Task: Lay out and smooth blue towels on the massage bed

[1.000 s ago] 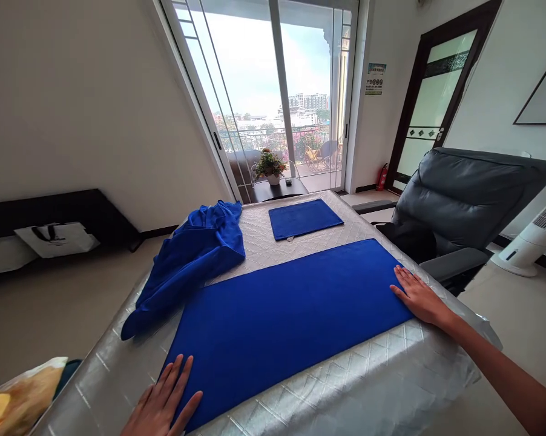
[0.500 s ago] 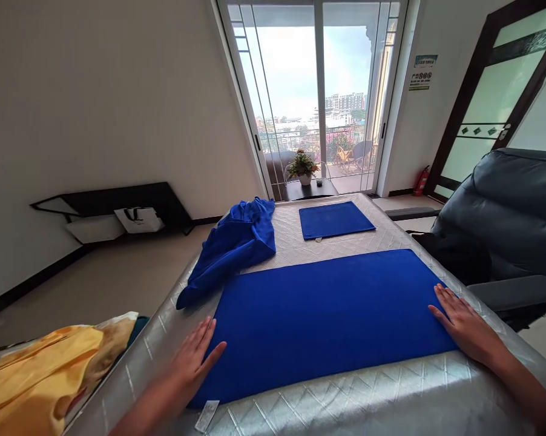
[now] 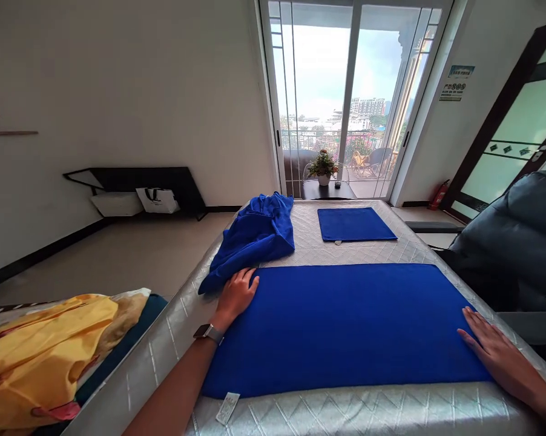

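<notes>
1. Pressing palms-down on the long blue towel [image 3: 341, 333], the two hands sit at opposite ends of it: the left hand [image 3: 236, 297] on its far left corner, the right hand [image 3: 495, 357] at its right end, near the front corner.
2. Neither hand pinches anything. The left fingers lie close together and the right fingers are slightly spread, both flat on the cloth.
3. Even weight through open, flat hands looks like the better way to work here, since gripping would tend to ruck the cloth. Keeping the long edges parallel to the bed's side also seems to matter.
4. The long towel lies flat and smooth across the near part of the quilted silver bed [image 3: 345, 412].
5. Three blue towels show: the long one, a small flat one [image 3: 357, 224] beyond it, and a crumpled one [image 3: 250, 242] just past its far left corner, beside the left hand.
6. Also counted around the long towel: one watch [image 3: 208, 332] on the left wrist, one white tag [image 3: 227, 407] at its near edge, one black chair [image 3: 509, 254] to its right, and one yellow cloth [image 3: 41, 357] to its left.
</notes>
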`<state>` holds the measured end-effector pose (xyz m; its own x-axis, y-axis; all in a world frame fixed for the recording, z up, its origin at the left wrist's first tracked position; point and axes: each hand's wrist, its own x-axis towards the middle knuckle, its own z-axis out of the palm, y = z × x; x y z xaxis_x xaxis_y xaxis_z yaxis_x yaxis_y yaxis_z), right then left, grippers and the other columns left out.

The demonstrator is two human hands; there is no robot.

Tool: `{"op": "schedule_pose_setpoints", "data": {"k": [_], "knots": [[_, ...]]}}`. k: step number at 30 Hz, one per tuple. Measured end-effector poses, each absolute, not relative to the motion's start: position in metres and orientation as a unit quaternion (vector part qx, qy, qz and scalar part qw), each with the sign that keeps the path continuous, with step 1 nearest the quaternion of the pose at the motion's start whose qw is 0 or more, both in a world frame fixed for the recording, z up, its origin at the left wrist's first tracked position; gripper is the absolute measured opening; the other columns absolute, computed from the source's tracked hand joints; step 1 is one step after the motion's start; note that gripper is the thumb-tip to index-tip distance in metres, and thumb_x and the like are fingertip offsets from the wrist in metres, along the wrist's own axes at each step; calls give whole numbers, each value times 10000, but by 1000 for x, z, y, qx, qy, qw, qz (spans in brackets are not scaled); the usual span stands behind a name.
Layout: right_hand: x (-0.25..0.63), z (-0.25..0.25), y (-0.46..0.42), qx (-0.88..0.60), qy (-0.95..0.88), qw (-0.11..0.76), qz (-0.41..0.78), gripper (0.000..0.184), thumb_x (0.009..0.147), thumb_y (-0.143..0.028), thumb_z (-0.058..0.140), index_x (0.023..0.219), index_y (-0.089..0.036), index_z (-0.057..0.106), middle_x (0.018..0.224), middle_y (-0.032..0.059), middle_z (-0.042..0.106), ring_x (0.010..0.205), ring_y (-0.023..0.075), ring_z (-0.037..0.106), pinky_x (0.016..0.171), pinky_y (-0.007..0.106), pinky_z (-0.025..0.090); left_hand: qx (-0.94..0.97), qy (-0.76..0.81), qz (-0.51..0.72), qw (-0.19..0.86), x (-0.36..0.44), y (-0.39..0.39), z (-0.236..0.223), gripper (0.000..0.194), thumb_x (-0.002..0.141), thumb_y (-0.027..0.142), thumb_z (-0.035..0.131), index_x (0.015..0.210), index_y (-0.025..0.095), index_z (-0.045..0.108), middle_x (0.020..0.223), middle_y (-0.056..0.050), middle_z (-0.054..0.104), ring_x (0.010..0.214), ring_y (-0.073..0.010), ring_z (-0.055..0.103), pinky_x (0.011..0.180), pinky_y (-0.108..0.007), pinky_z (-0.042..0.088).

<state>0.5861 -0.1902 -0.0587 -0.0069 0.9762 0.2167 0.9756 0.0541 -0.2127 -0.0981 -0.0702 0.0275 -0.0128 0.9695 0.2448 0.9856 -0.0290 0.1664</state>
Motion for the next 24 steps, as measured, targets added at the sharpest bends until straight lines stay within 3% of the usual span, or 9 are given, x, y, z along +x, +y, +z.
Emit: {"op": "schedule_pose_setpoints", "data": {"k": [3,7,10,15,19,24], "knots": [[590,-58,-188,-703,-696,147,15,876,913,-746,225,1630,-251,322,1595,83,464,1465,338,424,1209,583,361,-708,-692,-138,36,-100,-72,27,538,1034,385,340,1430,106,574,1471,-170,597,1352,-322,545,1130,-475,434],[554,-37,-168,-691,-699,180,-22,893,942,-768,227,1597,-180,381,1620,120,417,1494,346,377,1237,597,293,-716,-683,-136,47,-101,-71,28,538,1036,370,325,1423,99,581,1470,-174,594,1347,-334,546,1107,-476,452],[469,1,-145,-629,-754,191,-13,749,1021,-663,237,1558,-186,451,1626,91,412,1509,305,357,1258,527,290,-721,-677,-139,57,-100,-70,27,515,1034,342,321,1403,113,599,1471,-162,596,1349,-326,544,1110,-465,452],[277,51,-112,-479,-864,151,46,626,1084,-517,240,1597,-190,383,1660,66,338,1542,243,283,1274,468,270,-720,-674,-153,59,-100,-72,25,497,1028,329,339,1388,114,605,1444,-172,615,1332,-321,558,1109,-463,456],[164,48,-89,-399,-906,107,97,675,1080,-512,279,1601,-86,338,1675,139,274,1563,249,217,1287,454,206,-723,-671,-150,61,-101,-73,25,498,1034,335,337,1407,115,584,1442,-168,620,1321,-310,570,1099,-443,462],[107,29,-68,-416,-894,102,131,701,1079,-524,251,1609,-69,301,1690,150,222,1577,251,158,1288,462,153,-727,-670,-134,68,-104,-74,24,500,1036,328,331,1398,105,595,1455,-178,612,1307,-330,582,1070,-466,483]]}}
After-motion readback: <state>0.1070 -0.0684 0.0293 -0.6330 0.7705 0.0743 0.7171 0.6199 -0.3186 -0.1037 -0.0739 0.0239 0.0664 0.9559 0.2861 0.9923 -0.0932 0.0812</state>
